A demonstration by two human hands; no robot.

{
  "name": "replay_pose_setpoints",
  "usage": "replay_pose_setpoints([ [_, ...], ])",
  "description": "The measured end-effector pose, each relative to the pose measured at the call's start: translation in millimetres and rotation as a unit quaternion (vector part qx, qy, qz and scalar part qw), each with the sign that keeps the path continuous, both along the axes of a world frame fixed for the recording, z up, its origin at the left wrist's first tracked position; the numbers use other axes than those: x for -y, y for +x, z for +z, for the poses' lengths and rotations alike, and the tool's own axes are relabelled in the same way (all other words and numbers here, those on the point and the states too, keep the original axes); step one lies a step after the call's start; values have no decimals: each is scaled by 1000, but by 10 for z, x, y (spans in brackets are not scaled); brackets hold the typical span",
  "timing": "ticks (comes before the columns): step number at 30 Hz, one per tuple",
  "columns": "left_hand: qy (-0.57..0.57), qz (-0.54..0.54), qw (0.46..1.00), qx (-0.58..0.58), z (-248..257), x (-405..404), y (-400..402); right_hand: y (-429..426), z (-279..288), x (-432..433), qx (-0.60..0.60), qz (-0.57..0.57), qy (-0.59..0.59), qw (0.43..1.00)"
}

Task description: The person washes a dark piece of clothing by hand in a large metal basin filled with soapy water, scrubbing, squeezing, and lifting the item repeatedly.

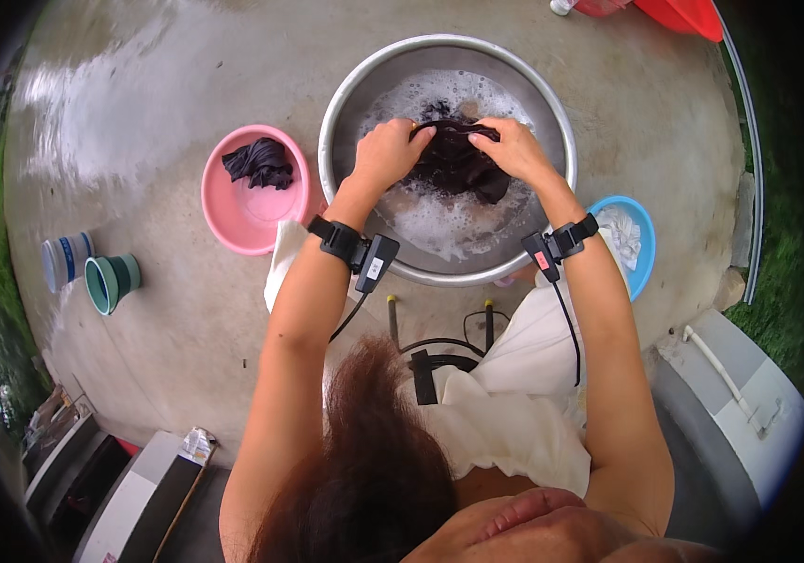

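Note:
A large metal basin [567, 151] in front of me holds sudsy water [437, 229]. Over the foam, a dark wet garment [461, 162] is stretched between my two hands by its upper edge, its lower part lying in the suds. My left hand [389, 149] grips the edge at the left, thumb on top. At the right end, my right hand [512, 146] pinches the same edge between thumb and fingers. The cloth hides some of the fingertips. Black straps with small cabled devices sit on both forearms.
Left of the basin stands a pink plastic basin [222, 225] with a dark cloth [261, 163]. A blue basin [645, 246] with white cloth [620, 232] is at the right. Two buckets, one green [113, 281] and one white [67, 262], stand farther left on the concrete floor [183, 338].

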State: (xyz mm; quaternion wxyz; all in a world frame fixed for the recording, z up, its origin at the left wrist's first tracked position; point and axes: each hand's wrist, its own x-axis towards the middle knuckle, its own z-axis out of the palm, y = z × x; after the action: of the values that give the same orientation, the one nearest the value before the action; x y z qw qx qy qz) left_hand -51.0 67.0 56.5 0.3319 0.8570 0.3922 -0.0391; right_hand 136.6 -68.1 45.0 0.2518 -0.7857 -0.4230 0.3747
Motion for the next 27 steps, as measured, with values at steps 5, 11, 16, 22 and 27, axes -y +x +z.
replay_pose_setpoints([
  [5,-8,102,985,137,-299,-351,258,476,-423,-355,82,-134,-47,986],
  [11,-23,-13,1000,-16,-1097,-204,300,135,-1346,-313,190,-168,-69,965],
  [16,-98,-13,989,-109,-1586,-280,153,343,-1685,-234,106,56,-214,969],
  [22,-191,177,965,14,-1701,-513,216,213,-1566,-381,163,-14,-218,962],
  [27,-118,183,974,62,-1413,-506,299,497,-1257,-424,83,-140,-13,987],
])
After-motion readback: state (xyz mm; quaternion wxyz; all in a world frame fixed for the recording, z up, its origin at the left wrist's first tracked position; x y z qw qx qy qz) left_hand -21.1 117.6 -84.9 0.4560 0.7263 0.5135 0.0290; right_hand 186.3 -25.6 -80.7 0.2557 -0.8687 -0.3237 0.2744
